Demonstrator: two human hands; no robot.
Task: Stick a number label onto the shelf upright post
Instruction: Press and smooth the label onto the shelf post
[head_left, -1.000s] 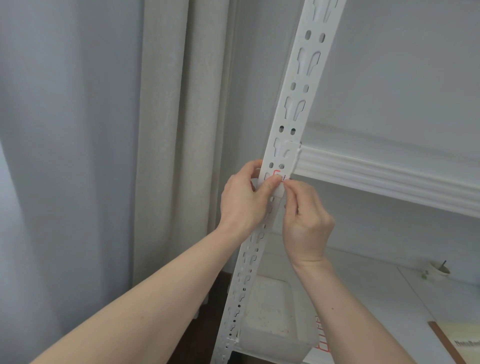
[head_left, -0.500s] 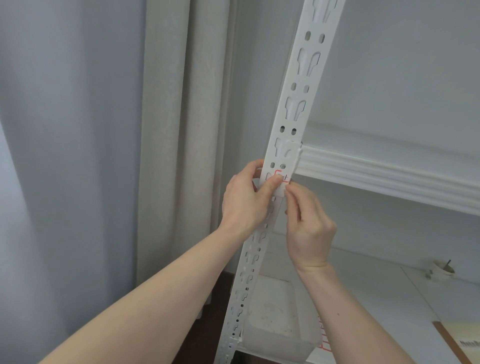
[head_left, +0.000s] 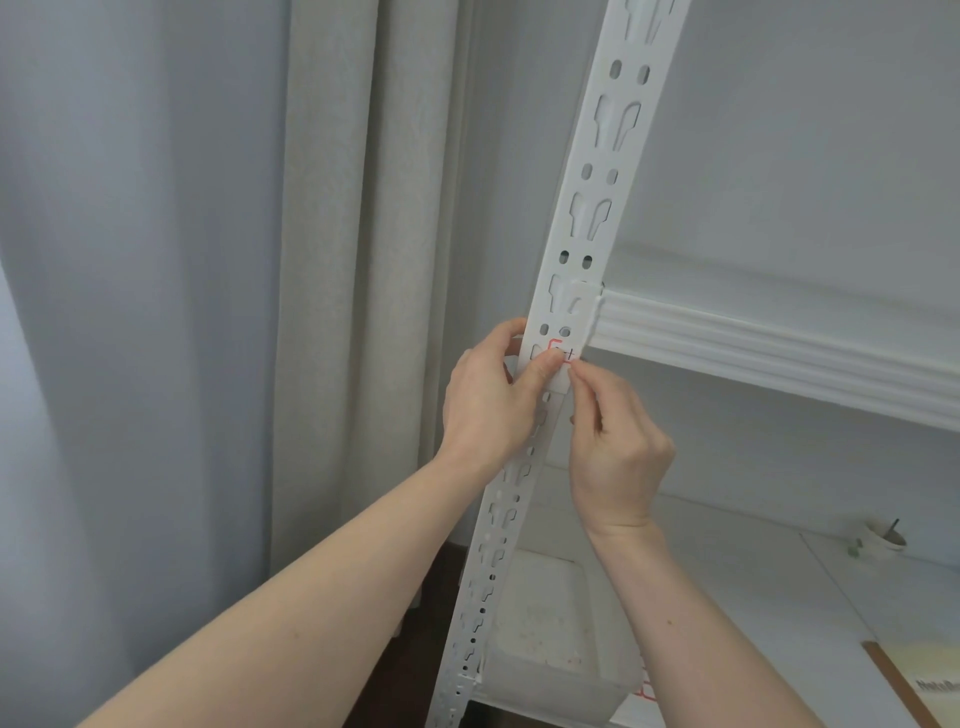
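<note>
With the curtain (head_left: 332, 312) hanging at far left, worked at the post (head_left: 582, 249) just below the shelf beam (head_left: 779, 358). Left hand (head_left: 488, 405) wrapped round the post edge, thumb flat on the label (head_left: 558, 358), probably to pin it and steady the post. Label, white with red marks, lying on the post face, partly hidden by the thumb. Right hand (head_left: 615, 447) curled, fingertips pinching the label's right edge, seemingly to align or smooth it. Bin (head_left: 550, 649) on the lower shelf, cup (head_left: 883, 538) farther right.
</note>
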